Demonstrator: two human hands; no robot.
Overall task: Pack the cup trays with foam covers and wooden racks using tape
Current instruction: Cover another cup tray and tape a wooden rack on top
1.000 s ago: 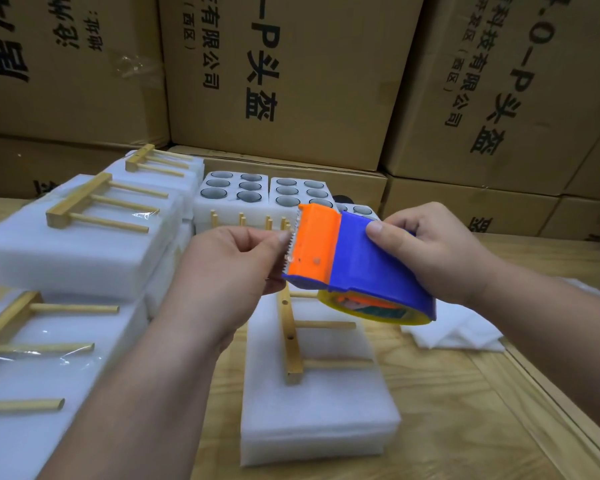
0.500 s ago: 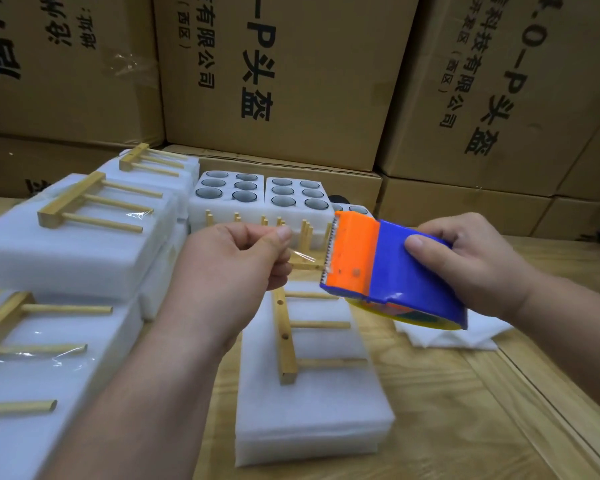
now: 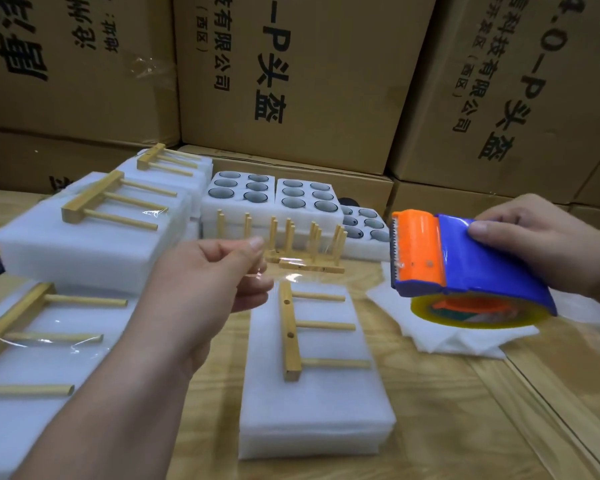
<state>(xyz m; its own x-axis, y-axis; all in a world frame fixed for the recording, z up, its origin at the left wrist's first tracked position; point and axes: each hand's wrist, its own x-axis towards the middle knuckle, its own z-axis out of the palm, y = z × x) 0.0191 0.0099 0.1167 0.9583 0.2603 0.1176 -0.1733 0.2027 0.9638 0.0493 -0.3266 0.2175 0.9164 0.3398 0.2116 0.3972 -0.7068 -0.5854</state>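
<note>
Cardboard boxes (image 3: 291,81) wall the table's (image 3: 447,427) far edge; bare wood lies open front right. Left hand (image 3: 219,271) raised mid-table, thumb and fingers in a pinch grip on the clear tape end (image 3: 291,268). Right hand (image 3: 541,244) grips the blue-orange tape dispenser (image 3: 465,261), held well apart to the right. Below them a foam-covered tray (image 3: 312,410) carries a flat wooden rack (image 3: 291,334).

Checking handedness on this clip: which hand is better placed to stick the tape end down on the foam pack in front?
Left. The left hand pinches the clear tape end above the foam pack and its wooden rack; the right hand grips the tape dispenser off to the side.
</note>
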